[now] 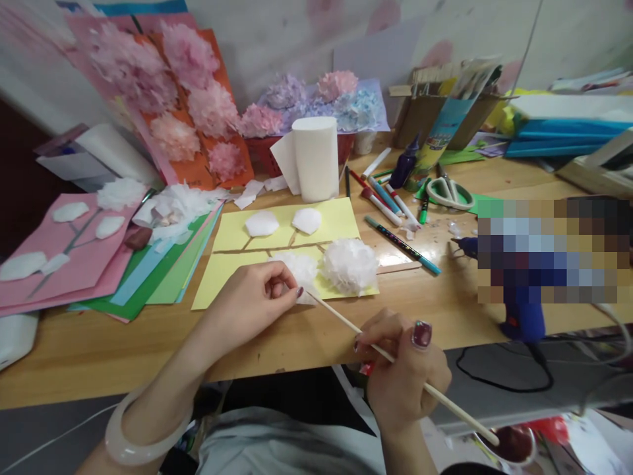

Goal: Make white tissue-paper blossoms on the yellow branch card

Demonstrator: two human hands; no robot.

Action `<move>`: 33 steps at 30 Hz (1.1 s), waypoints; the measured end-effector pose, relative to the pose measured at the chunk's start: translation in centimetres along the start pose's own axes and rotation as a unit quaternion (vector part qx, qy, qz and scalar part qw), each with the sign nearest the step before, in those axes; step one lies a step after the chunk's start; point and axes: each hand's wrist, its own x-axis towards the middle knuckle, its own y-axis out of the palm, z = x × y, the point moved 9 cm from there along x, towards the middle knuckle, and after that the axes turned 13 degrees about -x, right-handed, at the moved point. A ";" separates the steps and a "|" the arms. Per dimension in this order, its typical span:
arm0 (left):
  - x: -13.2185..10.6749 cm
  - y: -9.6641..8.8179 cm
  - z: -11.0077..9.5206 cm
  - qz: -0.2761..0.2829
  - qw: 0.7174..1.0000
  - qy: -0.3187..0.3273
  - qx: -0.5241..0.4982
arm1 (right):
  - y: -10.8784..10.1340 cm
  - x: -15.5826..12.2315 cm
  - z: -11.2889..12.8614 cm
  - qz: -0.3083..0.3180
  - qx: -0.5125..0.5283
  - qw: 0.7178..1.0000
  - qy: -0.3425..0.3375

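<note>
My right hand [403,373] is closed around a thin wooden stick [341,320] whose tip reaches a white tissue-paper flower [298,269] on a yellow sheet [232,231]. My left hand [254,300] pinches the edge of that same flower, fingers curled. A fuller white tissue flower [350,265] sits just to the right on the sheet. Two flat white paper petals [262,223] lie higher on the sheet above thin brown stems.
A white paper roll [316,158] stands behind the sheet. Markers [390,201], scissors [448,191] and a blue glue gun [521,316] lie to the right. Coloured paper sheets [158,277] and a pink card [69,257] sit on the left. Pink flower boards [188,99] lean at the back.
</note>
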 end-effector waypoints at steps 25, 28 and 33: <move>-1.5 -2.1 3.6 -0.087 0.981 0.099 0.142 | 1.4 3.2 0.3 -0.005 0.065 0.991 0.116; -1.4 -2.1 3.5 -0.089 0.981 0.103 0.138 | -0.5 2.7 -0.1 -0.082 0.098 0.981 0.149; -1.3 -1.9 3.6 -0.088 0.981 0.104 0.140 | -1.9 2.0 0.5 -0.117 0.102 0.975 0.158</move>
